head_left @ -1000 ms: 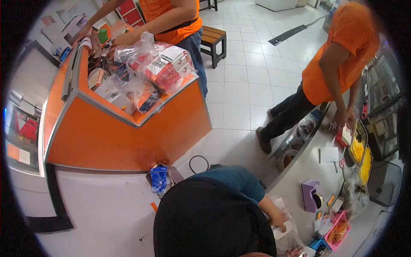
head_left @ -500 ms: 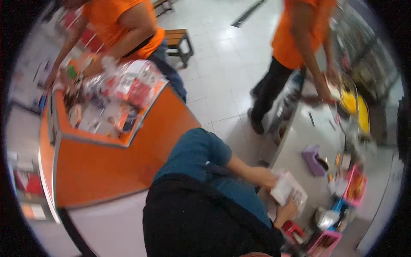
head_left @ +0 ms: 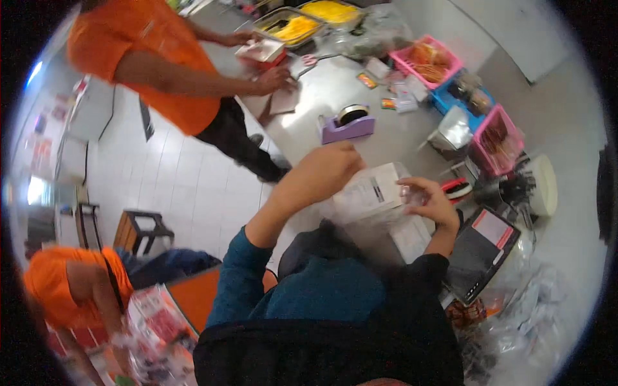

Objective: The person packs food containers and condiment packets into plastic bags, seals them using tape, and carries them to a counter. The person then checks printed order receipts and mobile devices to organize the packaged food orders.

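Note:
A white box (head_left: pixel 368 191) wrapped in a clear plastic bag is held in front of me at the near edge of the metal table. My left hand (head_left: pixel 327 168) is closed at the box's left end, its fingers bunched on the bag. At the other end, my right hand (head_left: pixel 432 204) curls its fingers on the clear bag (head_left: pixel 412 193). A second white packet or box (head_left: pixel 411 237) lies beneath, partly covered. Beyond the box stands a purple tape dispenser (head_left: pixel 347 127). A red stapler (head_left: pixel 456 188) rests just past my right hand.
Pink baskets (head_left: pixel 499 138) and a blue basket (head_left: pixel 463 96) line the table's right side. Yellow food fills trays (head_left: pixel 296 29) at the far end. A black-framed device (head_left: pixel 483 254) sits near my right arm. Two people in orange shirts (head_left: pixel 154 58) work at left, one handling a box (head_left: pixel 261 51).
My view has swung to the right, so the metal table now lies ahead and the orange counter has slid to the lower left. The bagged box stays between my hands.

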The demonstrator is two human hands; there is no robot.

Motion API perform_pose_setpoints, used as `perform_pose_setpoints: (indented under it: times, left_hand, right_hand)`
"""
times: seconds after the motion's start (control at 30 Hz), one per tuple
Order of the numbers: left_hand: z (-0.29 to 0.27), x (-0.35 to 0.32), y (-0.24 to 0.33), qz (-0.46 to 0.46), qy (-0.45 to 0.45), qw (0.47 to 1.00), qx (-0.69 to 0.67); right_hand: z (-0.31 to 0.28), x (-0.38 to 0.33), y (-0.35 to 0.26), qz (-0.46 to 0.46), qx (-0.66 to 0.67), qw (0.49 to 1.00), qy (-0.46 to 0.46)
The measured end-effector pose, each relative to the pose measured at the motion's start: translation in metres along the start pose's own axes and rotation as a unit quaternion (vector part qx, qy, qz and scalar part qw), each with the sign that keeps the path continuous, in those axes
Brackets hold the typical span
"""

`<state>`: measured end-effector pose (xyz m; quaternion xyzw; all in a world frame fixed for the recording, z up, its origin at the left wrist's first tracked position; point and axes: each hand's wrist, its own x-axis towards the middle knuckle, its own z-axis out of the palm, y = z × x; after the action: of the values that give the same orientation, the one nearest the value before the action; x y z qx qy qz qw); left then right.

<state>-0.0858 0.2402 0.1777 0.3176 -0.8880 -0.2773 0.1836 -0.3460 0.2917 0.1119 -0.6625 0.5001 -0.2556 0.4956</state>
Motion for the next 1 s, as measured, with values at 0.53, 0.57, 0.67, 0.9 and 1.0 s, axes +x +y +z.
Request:
perform_pose_setpoints:
  times: [0.53, 0.57, 0.67, 0.9, 1.0]
  left_hand:
    - [0.171, 0.038, -0.067, 0.046, -0.064, 0.996, -0.046]
    - [0.171, 0.039, -0.084, 0.05, -0.067, 0.996, -0.045]
    - [0.171, 0.055, -0.107, 0.002, -0.168, 0.905, -0.391]
    - [0.152, 0.039, -0.047, 0.124, -0.046, 0.942, 0.308]
    - [0.047, 0.033, 0.013, 0.074, -0.534, 0.809, 0.234]
  right_hand:
    - [-0.003, -0.006, -0.128, -0.246, 0.151, 0.949, 0.127]
    - [-0.004, -0.007, -0.125, -0.247, 0.151, 0.948, 0.132]
    - [-0.007, -0.021, -0.127, -0.315, 0.134, 0.93, 0.134]
    - [-0.017, -0.008, -0.091, -0.182, 0.059, 0.956, 0.222]
    - [-0.028, -0.007, -0.077, -0.128, -0.073, 0.931, 0.333]
